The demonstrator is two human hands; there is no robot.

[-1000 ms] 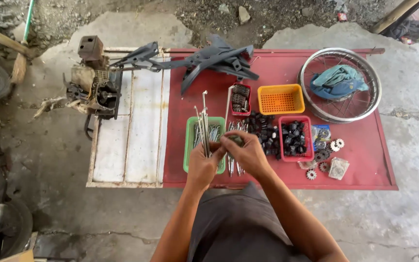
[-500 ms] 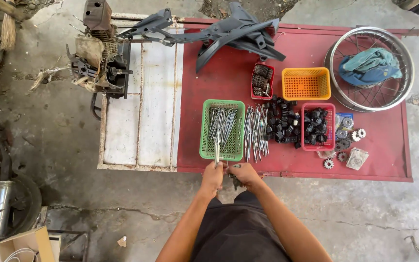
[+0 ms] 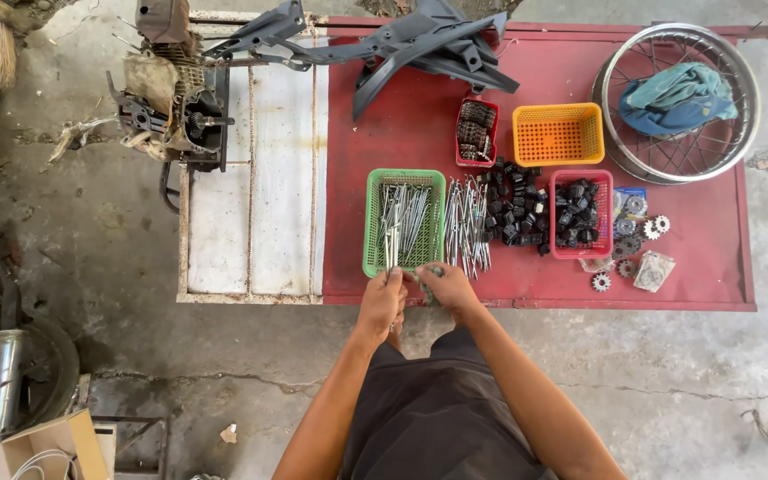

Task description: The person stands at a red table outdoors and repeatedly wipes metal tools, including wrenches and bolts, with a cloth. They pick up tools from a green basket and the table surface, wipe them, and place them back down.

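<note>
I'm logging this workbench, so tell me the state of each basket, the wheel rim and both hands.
Green plastic basket: holds long metal spokes.
Orange plastic basket: empty.
Large red plastic basket: full of small black parts.
Small red tray: holds dark chain pieces.
Spoked metal wheel rim: lying flat, blue cloth inside.
Left hand: closed on a bundle of spokes.
Right hand: gripping a small dark item, unclear.

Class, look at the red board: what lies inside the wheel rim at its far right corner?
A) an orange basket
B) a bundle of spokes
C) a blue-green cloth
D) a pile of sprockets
C: a crumpled blue-green cloth rests on the spokes inside the wheel rim; the orange basket sits beside the rim on the red board.
</note>
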